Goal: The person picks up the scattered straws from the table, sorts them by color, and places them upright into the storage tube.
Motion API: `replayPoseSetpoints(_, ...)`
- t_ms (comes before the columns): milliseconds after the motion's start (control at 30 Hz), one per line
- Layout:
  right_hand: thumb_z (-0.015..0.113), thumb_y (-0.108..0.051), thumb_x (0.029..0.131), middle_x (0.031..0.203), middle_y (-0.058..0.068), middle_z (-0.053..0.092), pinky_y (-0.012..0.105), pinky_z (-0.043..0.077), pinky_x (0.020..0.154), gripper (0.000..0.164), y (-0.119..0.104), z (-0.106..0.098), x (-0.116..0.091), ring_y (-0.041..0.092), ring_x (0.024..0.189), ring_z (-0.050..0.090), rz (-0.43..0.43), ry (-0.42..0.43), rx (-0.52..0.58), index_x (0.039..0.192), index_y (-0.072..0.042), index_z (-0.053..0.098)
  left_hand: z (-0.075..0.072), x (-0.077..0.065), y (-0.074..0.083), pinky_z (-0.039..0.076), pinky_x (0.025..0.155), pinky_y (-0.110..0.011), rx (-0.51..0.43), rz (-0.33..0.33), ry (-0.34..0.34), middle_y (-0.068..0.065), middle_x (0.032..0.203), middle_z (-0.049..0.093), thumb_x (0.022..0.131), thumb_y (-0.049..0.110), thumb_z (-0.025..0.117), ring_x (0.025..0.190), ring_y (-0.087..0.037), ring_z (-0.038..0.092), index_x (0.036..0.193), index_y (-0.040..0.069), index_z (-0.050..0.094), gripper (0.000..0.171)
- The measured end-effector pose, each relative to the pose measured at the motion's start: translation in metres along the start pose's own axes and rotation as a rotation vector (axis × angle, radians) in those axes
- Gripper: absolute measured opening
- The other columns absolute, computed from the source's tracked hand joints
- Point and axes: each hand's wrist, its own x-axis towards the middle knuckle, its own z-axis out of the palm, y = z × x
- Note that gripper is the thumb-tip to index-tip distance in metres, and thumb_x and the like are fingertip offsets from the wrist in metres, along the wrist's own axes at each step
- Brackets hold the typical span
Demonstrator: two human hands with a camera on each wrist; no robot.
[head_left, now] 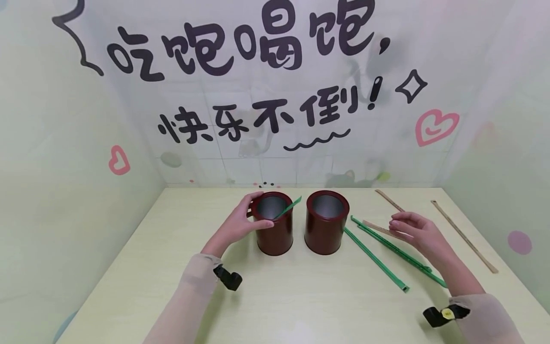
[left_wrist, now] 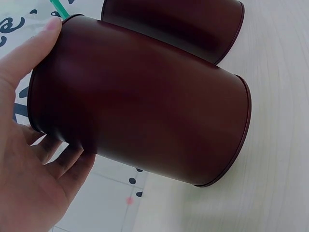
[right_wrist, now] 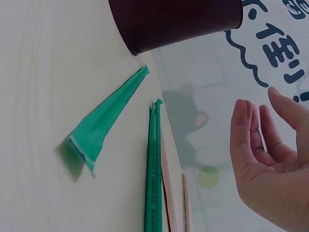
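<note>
Left hand (head_left: pixel 238 224) and right hand (head_left: pixel 414 230) are in different states: the first is curved around the upper part of the left canister (head_left: pixel 275 236), its thumb at the front near the rim and its fingers behind, while the second hangs above the wrapped strips with fingers softly bent, the thumb apart from them, and holds nothing. This canister stands upright on the bench (head_left: pixel 266 296); it is a smooth cylinder, dark red-brown and slightly glossy, with a rounded rim and a grey inside which looks like metal. From its mouth one thin green stick (head_left: pixel 289 208) leans out over the right side of the rim. Just beside it, with a small gap, stands the right canister (head_left: pixel 324 236), of the same shape and colour. Further to the right lie narrow wrappers: a single green strip (head_left: pixel 375 260), flat and creased at its near end like thin paper or film, and a green pair (head_left: pixel 391 244) lying close together, with tiny printing. Three light brown strips (head_left: pixel 464 236), dry and papery in look, lie around the right hand. The bench is pale, with fine wood-like grain; behind it rises a whitish backdrop (head_left: pixel 365 153) with bold black characters and pink hearts.
</note>
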Motion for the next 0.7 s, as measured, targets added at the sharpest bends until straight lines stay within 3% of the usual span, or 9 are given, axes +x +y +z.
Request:
replayPoseSetpoints(367,0.051,-0.001,0.102,0.106,-0.006,0.071,0.020,0.057,0.091,0.024,0.011,-0.018,-0.007,0.008,0.100,0.070,0.128,-0.160,-0.168,0.115,-0.016,0.064,0.000,0.000,0.000,0.042,0.113,-0.051,0.000,0.012,0.002,-0.011,0.152,0.041,0.081,0.028,0.084,0.138,-0.034,0.046,0.154,0.012,0.030,0.091)
replayPoseSetpoints(500,0.054,-0.007,0.102,0.108,-0.005,0.071,0.020,0.057,0.089,0.019,0.009,-0.022,-0.008,0.007,0.100,0.069,0.219,-0.237,-0.263,0.120,-0.007,0.060,-0.001,-0.001,0.000,0.042,0.113,-0.051,0.002,0.015,0.005,-0.012,0.152,0.041,0.081,0.027,0.084,0.137,-0.035,0.046,0.153,0.014,0.031,0.090)
replayPoseSetpoints(700,0.056,-0.011,0.101,0.105,-0.002,0.068,0.022,0.058,0.087,0.031,0.011,-0.022,-0.009,0.005,0.095,0.067,0.296,-0.295,-0.358,0.123,0.010,0.052,0.000,-0.001,0.001,0.043,0.113,-0.051,0.002,0.007,0.002,-0.012,0.153,0.041,0.081,0.031,0.084,0.138,-0.036,0.046,0.154,0.015,0.030,0.092)
